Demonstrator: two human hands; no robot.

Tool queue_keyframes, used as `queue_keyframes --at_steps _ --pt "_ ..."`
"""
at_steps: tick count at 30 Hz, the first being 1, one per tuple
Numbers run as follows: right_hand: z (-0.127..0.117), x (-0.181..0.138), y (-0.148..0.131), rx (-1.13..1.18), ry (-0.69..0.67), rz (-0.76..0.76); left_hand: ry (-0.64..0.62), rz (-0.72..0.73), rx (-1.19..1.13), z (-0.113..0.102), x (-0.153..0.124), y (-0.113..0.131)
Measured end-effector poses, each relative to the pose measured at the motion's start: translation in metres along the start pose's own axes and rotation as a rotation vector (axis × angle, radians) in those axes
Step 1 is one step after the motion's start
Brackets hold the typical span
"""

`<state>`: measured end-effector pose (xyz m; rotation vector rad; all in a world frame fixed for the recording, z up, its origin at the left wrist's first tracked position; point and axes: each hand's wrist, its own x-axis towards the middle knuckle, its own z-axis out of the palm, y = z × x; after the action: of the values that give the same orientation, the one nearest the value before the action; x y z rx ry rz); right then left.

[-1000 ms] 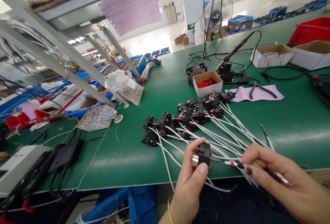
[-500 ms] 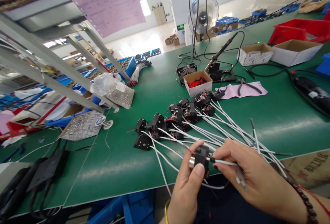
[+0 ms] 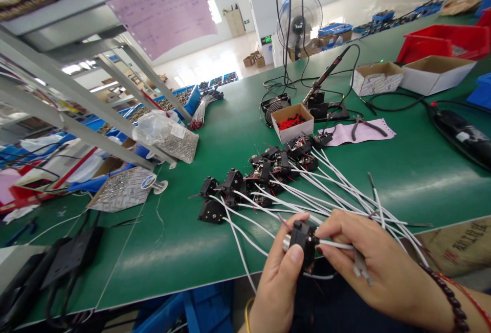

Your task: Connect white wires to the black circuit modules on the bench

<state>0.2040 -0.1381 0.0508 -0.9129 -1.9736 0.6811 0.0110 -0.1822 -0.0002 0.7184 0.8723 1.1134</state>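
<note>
My left hand [image 3: 279, 281] is closed around a small black plastic housing [image 3: 303, 236] with a silver round part at its left side. The thumb presses on its front. My right hand [image 3: 378, 259] pinches the white cable [image 3: 334, 244] close to where it enters the housing. A flat grey metal piece with a forked end, like a small spanner [image 3: 360, 267], sticks out beneath the right fingers. Just beyond both hands lies a pile of similar black housings [image 3: 264, 169], their white cables [image 3: 326, 184] running toward the right front edge.
Behind the pile stand a box of red parts [image 3: 292, 124], a soldering iron [image 3: 326, 74] in its holder, and cutting pliers [image 3: 366, 128] on pink paper. A bag of metal parts [image 3: 172, 138] and a solder spool [image 3: 155, 183] are at left. A black power tool [image 3: 460, 131] lies right.
The housing has turned slightly in my left hand, and the spanner-like piece has shifted a little to the right. Both hands keep their grip. The view has moved slightly.
</note>
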Motion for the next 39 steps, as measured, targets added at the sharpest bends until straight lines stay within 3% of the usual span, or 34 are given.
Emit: queue_keyframes --at_steps 10,18,23,27,30,34,37,39 --pt "-0.003 -0.004 0.002 -0.012 -0.026 -0.055 -0.035 -0.005 0.029 0.002 0.001 0.004" --pt "0.003 -0.002 0.002 -0.087 0.027 -0.04 0.086 0.136 0.374 0.009 0.0 0.011" --pt "0.009 0.002 0.004 0.039 -0.079 0.122 0.236 0.314 0.453 0.021 -0.001 0.019" --pt "0.013 0.009 0.005 0.203 -0.173 0.224 0.136 0.455 0.615 0.015 0.0 0.016" --pt "0.012 0.01 0.002 0.189 -0.205 0.223 0.169 0.428 0.704 0.011 -0.001 0.011" --pt "0.013 0.004 0.002 0.039 -0.133 0.118 0.275 0.357 0.656 0.013 -0.004 0.005" --pt "0.017 0.002 0.005 -0.059 -0.077 -0.029 0.271 0.369 0.674 0.012 -0.004 0.002" --pt "0.021 0.004 0.006 -0.077 -0.081 -0.032 0.245 0.42 0.723 0.009 -0.003 0.002"
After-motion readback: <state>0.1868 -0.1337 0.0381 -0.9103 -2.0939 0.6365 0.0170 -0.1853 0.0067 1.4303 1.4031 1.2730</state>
